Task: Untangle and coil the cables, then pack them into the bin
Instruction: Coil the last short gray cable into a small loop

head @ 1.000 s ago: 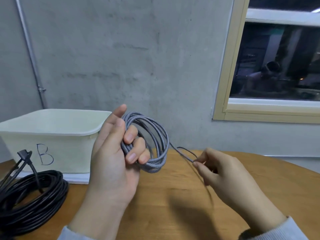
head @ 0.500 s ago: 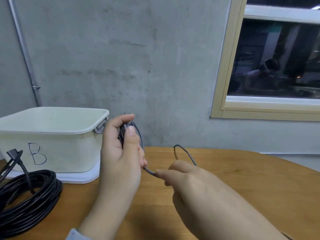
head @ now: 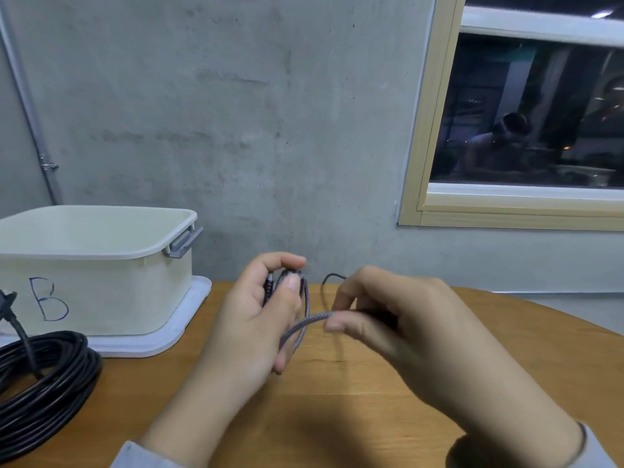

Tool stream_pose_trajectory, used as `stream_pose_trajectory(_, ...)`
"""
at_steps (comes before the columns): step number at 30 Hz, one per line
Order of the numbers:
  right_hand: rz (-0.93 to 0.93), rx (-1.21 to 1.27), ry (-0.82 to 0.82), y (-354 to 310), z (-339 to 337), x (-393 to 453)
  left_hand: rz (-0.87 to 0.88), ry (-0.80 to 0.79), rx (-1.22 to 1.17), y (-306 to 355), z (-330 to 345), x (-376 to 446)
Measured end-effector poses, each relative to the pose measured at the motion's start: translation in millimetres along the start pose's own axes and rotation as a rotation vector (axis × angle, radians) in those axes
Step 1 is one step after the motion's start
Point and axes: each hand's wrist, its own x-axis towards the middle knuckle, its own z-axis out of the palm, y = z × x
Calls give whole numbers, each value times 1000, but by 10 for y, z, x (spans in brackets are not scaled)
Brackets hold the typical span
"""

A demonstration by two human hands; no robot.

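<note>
My left hand [head: 256, 319] grips a small coil of grey braided cable [head: 305, 298], seen edge-on above the wooden table [head: 337, 417]. My right hand [head: 388, 319] pinches the cable's loose end just right of the coil, and a thin dark tail loops up behind its fingers. A cream bin [head: 101, 265] marked "B" stands open at the left, on its white lid [head: 169, 342]. A coiled black cable [head: 44, 380] lies in front of the bin at the table's left edge.
A concrete wall rises right behind the table. A window with a pale wooden frame [head: 425, 130] sits at the upper right. A grey pipe [head: 27, 106] runs down the wall behind the bin.
My left hand has turned the braided coil from face-on to edge-on. My right hand has come in close to the coil with the loose end, drawing it across the coil.
</note>
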Motion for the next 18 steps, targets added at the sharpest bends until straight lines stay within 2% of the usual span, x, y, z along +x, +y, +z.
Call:
stream_pose_trajectory(3,38,37,53,154,13,-2,-115,9,-167,35,-58,17)
stream_pose_trajectory(7,116,-25,142,336,54,-38,-241,-90,-412,135,-25,-14)
stream_pose_trajectory(12,324,22,200,345,100,-57,-351,-333,-579,171,31,-102)
stream_pose_trajectory(18,383,52,301,227,164,-30,-342,-601,-617,176,-24,-103)
